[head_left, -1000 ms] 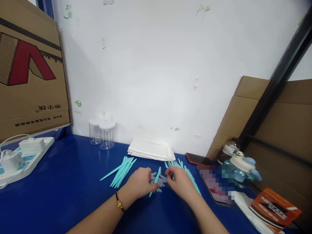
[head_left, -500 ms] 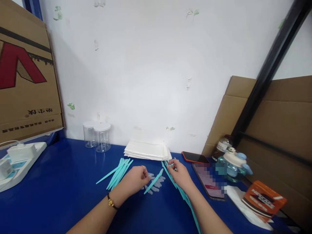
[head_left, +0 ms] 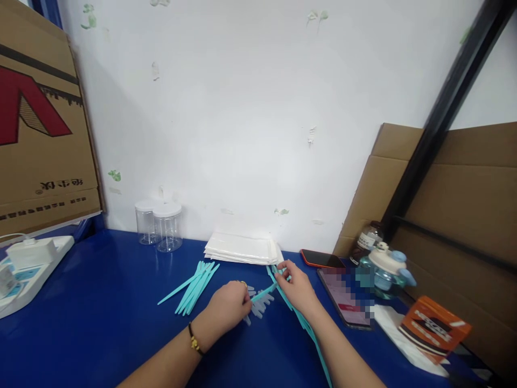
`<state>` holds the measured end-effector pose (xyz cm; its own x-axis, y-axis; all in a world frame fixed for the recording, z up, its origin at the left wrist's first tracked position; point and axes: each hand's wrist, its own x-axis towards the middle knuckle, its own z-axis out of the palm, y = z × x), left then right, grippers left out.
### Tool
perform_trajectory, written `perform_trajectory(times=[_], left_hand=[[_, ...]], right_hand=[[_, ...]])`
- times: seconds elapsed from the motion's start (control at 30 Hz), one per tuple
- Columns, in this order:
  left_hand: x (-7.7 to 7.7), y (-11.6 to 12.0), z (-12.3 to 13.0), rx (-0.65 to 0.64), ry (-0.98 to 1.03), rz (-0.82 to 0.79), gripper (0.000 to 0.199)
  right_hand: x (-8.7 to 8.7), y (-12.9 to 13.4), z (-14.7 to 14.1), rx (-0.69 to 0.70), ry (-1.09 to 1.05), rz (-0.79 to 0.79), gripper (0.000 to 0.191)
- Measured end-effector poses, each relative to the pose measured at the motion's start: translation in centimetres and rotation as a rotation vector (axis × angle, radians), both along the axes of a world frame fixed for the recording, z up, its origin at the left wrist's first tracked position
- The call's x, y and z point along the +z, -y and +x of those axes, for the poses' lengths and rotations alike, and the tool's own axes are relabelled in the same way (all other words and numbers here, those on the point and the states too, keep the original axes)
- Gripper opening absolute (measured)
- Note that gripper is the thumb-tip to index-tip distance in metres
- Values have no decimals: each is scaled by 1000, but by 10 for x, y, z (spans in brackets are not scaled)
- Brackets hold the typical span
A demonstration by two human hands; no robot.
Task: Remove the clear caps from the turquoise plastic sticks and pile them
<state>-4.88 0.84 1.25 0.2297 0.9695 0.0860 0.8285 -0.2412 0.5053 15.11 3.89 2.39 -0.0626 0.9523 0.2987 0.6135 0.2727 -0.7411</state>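
My left hand [head_left: 229,308] is closed, thumb and fingers pinching the near end of a thin turquoise stick [head_left: 264,292]. The stick slants up to the right, its far end close by the fingertips of my right hand [head_left: 295,283]. That hand is curled in a pinch; what sits between its fingers I cannot make out. Below the held stick lies a small heap of translucent pieces [head_left: 258,309]. More turquoise sticks [head_left: 304,321] run in a row beneath my right hand and forearm, partly hidden. Another pile of turquoise sticks [head_left: 197,288] rests left of my left hand.
White flat packets [head_left: 240,249] are stacked against the wall. Two clear jars [head_left: 168,231] stand back left, a power strip [head_left: 38,275] at far left. To the right are two phones [head_left: 345,299] [head_left: 322,259], a teal bottle [head_left: 383,275] and an orange pouch [head_left: 434,327].
My left hand has taken hold of the turquoise stick that lay on the translucent pieces and tilted its far end toward my right hand. The right hand has barely moved.
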Motion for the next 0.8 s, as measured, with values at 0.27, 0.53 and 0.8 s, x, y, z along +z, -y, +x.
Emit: perform_trajectory(times=[0.27, 0.53, 0.8], left_hand=[[21, 3, -7, -170, 346, -217, 31], [52, -5, -96, 153, 198, -134, 27], [36, -9, -134, 351, 39, -338, 33]], right_hand=[[5, 0, -5, 256, -722, -292, 37], [7, 5, 5, 300, -426, -343, 26], [0, 11, -10, 350, -82, -313, 16]])
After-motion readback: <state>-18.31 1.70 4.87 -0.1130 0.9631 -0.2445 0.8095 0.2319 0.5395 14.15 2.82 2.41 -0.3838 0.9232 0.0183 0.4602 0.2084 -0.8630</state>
